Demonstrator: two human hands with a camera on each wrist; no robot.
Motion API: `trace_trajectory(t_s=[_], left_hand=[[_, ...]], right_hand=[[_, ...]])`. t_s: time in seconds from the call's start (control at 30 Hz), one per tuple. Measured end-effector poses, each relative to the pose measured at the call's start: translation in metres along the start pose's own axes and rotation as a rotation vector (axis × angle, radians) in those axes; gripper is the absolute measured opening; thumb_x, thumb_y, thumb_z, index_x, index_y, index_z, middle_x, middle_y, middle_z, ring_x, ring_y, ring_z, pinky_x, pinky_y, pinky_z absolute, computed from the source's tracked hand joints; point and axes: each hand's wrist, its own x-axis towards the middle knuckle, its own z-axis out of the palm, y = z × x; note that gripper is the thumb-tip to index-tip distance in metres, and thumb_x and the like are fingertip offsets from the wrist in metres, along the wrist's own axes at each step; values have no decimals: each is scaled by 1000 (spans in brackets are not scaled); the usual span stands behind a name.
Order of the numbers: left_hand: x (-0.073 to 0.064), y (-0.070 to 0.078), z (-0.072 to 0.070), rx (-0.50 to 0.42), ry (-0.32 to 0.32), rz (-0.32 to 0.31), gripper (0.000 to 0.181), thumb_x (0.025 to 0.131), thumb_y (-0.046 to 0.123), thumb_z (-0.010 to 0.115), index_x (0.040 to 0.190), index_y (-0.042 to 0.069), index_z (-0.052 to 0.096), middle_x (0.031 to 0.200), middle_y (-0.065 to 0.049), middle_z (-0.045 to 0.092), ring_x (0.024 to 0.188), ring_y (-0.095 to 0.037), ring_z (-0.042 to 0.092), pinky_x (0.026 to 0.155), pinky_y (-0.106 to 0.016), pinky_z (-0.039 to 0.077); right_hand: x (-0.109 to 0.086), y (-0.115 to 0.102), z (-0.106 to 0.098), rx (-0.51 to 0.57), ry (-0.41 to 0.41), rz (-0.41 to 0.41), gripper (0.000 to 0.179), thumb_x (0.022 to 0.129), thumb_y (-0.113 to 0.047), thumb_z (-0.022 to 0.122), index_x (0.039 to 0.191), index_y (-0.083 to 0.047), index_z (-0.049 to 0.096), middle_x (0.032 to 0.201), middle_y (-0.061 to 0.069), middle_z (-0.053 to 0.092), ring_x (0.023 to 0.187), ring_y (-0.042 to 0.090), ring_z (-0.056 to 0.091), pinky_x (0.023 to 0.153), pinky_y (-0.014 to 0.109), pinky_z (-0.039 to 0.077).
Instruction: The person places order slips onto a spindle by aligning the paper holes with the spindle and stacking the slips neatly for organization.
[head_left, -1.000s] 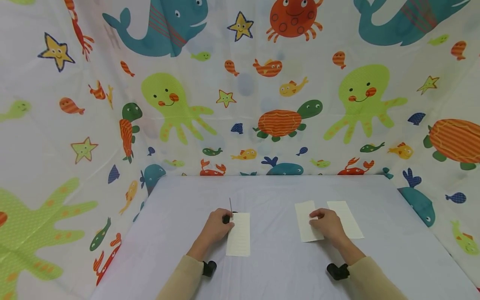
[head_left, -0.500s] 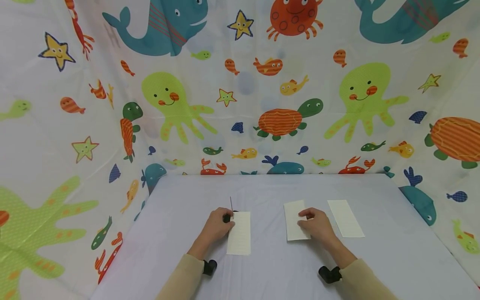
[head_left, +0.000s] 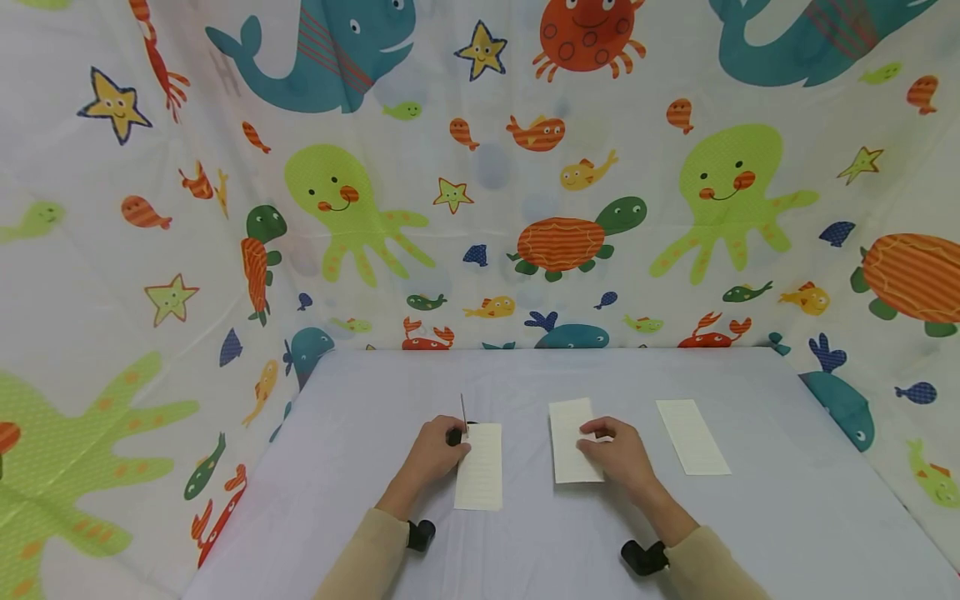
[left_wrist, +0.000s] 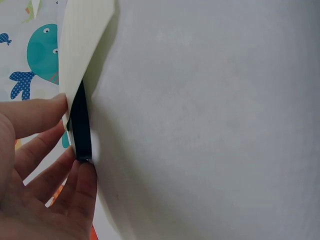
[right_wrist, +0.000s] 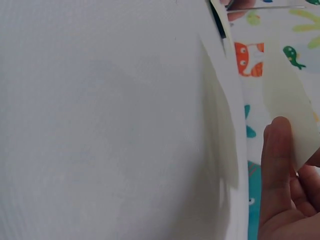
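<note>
My left hand (head_left: 437, 450) holds a cream lined sheet of paper (head_left: 480, 471) at its upper left corner. Under that corner the left wrist view shows a black binder clip (left_wrist: 81, 127), with my fingertips at its end and my thumb on the paper. A thin metal wire (head_left: 463, 410) stands up beside the fingers. With thumb and fingers my right hand (head_left: 622, 454) pinches a second cream sheet (head_left: 567, 442) by its right edge, upright in the right wrist view. Part of this sheet is hidden behind the fingers.
A third cream sheet (head_left: 693, 437) lies flat on the white-covered table (head_left: 540, 550), right of my right hand. A white curtain (head_left: 495, 275) printed with sea animals surrounds the table at the back and sides. Black cameras (head_left: 643, 557) sit at both wrists.
My right hand has moved left with its sheet, away from the third sheet and closer to the left one. My left hand keeps its place and its hold.
</note>
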Motion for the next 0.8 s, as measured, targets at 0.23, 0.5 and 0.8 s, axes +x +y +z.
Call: trace_trajectory(t_s=[0.23,0.5,0.8], left_hand=[[2,-1,1,-13,4,-7,25,89,7,75,112,0,68,121,-18,65,119,-37,59,101,-53,47],[2,0,0,3,-4,9,26,89,8,74,113,0,68,121,-18,65,120,-37,58,102,-54,47],[0,1,0,25,3,26,27,90,8,73,114,-1,68,121,-19,65,121,-38,58,101,-53,47]], right_hand=[[-4,-8,4,70,10,3,24,91,-14,75,112,-5,72,122,14,63,114,31,52,92,41,46],[-5,-16,9,107,7,9,24,90,-14,75,113,-6,72,124,13,63,115,29,52,91,39,46],[-9,-30,15,187,5,-8,26,88,-15,79,111,-5,72,119,12,63,112,29,51,83,32,47]])
